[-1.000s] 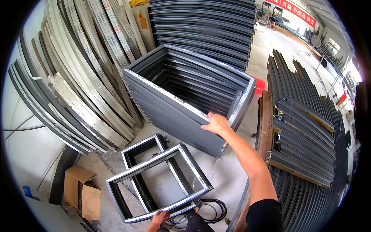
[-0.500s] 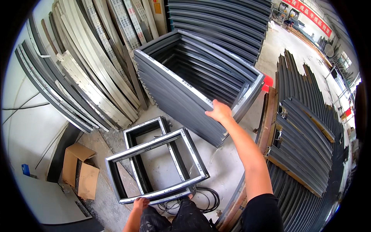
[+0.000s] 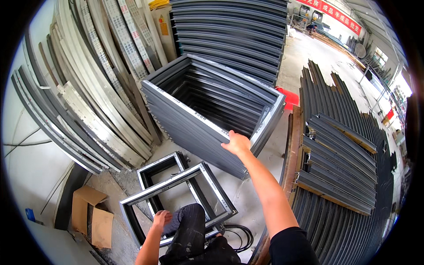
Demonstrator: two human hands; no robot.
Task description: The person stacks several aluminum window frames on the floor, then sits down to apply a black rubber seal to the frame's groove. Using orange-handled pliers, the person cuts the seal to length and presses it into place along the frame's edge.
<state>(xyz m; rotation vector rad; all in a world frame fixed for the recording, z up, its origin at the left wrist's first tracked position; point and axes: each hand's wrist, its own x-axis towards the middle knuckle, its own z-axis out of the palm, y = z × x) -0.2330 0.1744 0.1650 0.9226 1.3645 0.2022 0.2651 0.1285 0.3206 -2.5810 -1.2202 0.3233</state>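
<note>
Frame stack (image 3: pixel 194 130) stands centre; near left, two loose frames (image 3: pixel 161 186) overlap beneath a bent knee (image 3: pixel 190 223). Stepping while braced seems in hand, the next move calling for sure footing. Right arm (image 3: pixel 274 198) outstretched, the right hand (image 3: pixel 237 144) clasps the stack's near rim; the left hand (image 3: pixel 161 218) hovers beside the knee, fingers loose, seemingly empty.

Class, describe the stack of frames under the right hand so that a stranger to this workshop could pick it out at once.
Start at the long strips leaning on the left, then move to the picture's middle. There stands a stack of dark rectangular frames. Unlike the dark stack behind it, it shows its hollow from above and has the right hand on its near rim.
</note>
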